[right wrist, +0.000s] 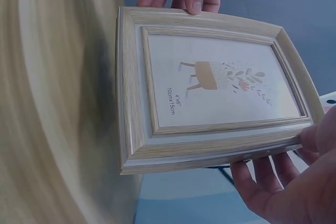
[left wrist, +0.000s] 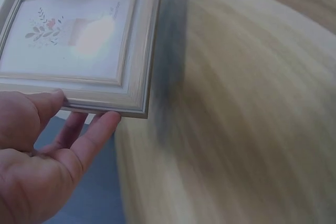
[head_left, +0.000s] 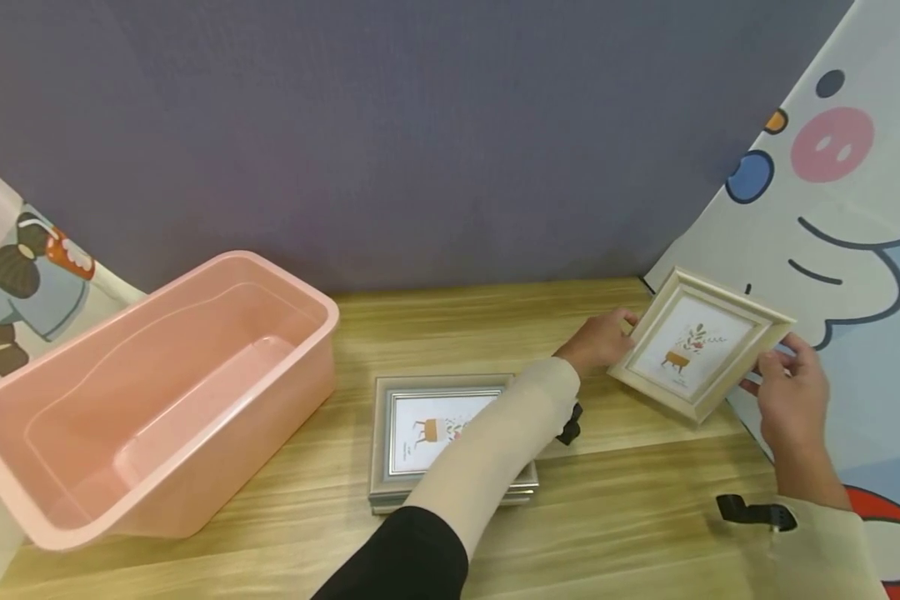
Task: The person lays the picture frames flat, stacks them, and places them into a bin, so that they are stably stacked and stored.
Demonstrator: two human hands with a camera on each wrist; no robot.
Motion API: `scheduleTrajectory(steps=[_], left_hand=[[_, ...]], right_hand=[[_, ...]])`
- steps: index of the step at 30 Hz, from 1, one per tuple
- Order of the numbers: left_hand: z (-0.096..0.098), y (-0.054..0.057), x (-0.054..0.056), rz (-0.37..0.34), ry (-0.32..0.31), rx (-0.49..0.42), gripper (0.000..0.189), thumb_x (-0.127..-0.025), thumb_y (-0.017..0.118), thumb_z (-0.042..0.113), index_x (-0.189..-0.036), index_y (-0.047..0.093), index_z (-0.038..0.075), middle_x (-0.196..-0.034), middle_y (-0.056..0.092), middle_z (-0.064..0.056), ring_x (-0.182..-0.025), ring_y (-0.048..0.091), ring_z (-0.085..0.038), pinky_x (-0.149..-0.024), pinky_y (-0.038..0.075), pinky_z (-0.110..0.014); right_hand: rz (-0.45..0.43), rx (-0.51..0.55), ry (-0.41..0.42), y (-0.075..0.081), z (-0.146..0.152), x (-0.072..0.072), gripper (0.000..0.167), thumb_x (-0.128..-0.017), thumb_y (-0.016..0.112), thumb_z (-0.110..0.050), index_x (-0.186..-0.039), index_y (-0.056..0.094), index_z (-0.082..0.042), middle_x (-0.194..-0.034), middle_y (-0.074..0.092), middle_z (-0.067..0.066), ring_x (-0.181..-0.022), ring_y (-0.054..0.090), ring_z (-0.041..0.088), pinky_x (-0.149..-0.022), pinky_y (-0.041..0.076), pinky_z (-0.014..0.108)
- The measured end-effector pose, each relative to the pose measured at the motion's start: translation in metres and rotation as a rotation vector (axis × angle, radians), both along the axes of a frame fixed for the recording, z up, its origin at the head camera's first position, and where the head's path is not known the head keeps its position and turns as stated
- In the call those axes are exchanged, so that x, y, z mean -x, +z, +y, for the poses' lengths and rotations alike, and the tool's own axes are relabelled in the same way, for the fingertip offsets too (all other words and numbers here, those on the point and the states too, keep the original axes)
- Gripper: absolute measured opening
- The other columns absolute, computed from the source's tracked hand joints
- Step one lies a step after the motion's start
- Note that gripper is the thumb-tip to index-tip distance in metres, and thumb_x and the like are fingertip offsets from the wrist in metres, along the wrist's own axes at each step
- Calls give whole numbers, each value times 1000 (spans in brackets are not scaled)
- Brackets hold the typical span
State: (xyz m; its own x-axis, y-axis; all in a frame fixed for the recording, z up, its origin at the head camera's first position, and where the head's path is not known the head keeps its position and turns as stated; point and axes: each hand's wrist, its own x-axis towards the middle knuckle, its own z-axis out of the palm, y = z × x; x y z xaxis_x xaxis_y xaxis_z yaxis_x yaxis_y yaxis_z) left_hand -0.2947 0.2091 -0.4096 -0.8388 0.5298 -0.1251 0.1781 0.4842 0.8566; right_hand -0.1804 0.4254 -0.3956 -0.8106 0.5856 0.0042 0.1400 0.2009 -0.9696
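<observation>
Both hands hold a light wood picture frame tilted up above the right end of the wooden table. Behind its glass is a print of a potted plant, with size text legible in the right wrist view. My left hand grips the frame's left edge, thumb on the front face and fingers behind, as the left wrist view shows. The right hand pinches the opposite edge the same way. Under my left forearm lies a stack of similar picture frames, the top one silver-edged and face up; the sleeve hides part of it.
A pink plastic tub stands at the left of the wooden table, with nothing visible inside. A grey padded panel rises behind the table. Cartoon-printed sheets hang at both sides, the right one close to my right hand.
</observation>
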Motion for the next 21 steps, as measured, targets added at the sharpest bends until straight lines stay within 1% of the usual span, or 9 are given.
scheduleTrajectory(steps=[6,8,11,14,18,21], left_hand=[[-7,7,6,17,-14,-11,30,-104,55,18,-133,55,29,-105,71,5,-84,66,-5,-69,51,-19],[-10,7,7,25,-16,-6,29,-104,55,18,-131,55,28,-104,71,5,-84,65,-6,-68,50,-19],[-17,10,8,15,-26,-24,28,-104,56,17,-130,55,26,-101,70,3,-83,67,-8,-67,51,-20],[-22,16,12,28,-58,-8,29,-104,55,17,-133,54,26,-105,70,2,-86,67,-9,-68,52,-20],[-27,24,16,95,-110,51,33,-105,54,17,-137,52,23,-114,69,1,-91,65,-8,-68,51,-18],[-31,29,18,136,-131,86,33,-105,54,19,-138,51,23,-115,69,2,-89,65,-6,-67,50,-16]], right_hand=[[-12,-62,-9,7,-4,5,50,-108,46,-23,-156,38,-31,-106,47,-13,-87,57,-2,-63,54,8],[-8,-53,-3,7,-6,5,49,-108,46,-23,-156,38,-31,-106,47,-13,-87,57,-2,-63,54,8],[7,-18,15,9,-10,5,50,-108,48,-23,-156,38,-31,-107,48,-13,-87,57,-2,-62,55,9],[38,35,37,12,-13,4,50,-107,49,-22,-156,39,-30,-107,49,-11,-87,59,-2,-62,56,11],[66,90,48,17,-15,4,50,-107,50,-22,-156,40,-28,-108,50,-10,-84,62,-3,-62,57,13],[65,126,52,19,-17,3,51,-107,52,-23,-156,39,-29,-109,51,-11,-85,62,-2,-61,57,13]])
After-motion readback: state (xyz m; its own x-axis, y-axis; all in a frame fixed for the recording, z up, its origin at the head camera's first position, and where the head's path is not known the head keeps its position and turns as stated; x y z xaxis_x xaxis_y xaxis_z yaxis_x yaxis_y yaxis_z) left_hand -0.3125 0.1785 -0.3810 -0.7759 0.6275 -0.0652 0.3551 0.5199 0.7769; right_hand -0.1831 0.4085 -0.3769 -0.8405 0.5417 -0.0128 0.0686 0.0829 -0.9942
